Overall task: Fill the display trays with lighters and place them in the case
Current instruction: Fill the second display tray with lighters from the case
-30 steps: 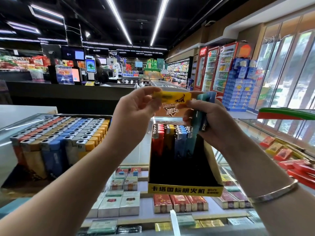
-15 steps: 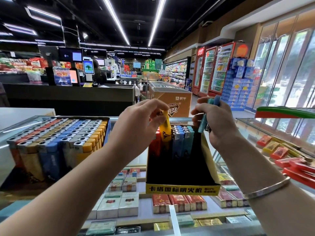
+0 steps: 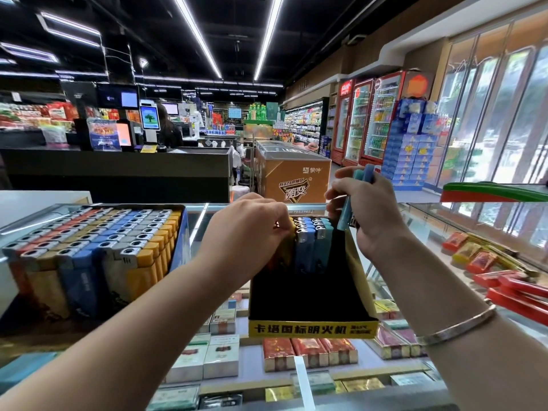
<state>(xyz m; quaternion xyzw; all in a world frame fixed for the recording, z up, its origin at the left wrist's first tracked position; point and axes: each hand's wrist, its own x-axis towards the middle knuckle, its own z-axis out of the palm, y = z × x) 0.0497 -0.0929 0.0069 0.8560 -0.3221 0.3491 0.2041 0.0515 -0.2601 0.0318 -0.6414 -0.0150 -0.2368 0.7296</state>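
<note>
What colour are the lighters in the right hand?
Light blue to teal lighters, gripped in the right hand; head view.

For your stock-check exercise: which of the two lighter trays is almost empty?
The yellow-fronted tray between the hands; it holds only one back row, whereas the left tray is packed full.

A shop: drink fridges (image 3: 367, 117), checkout counter (image 3: 118, 170).
</note>
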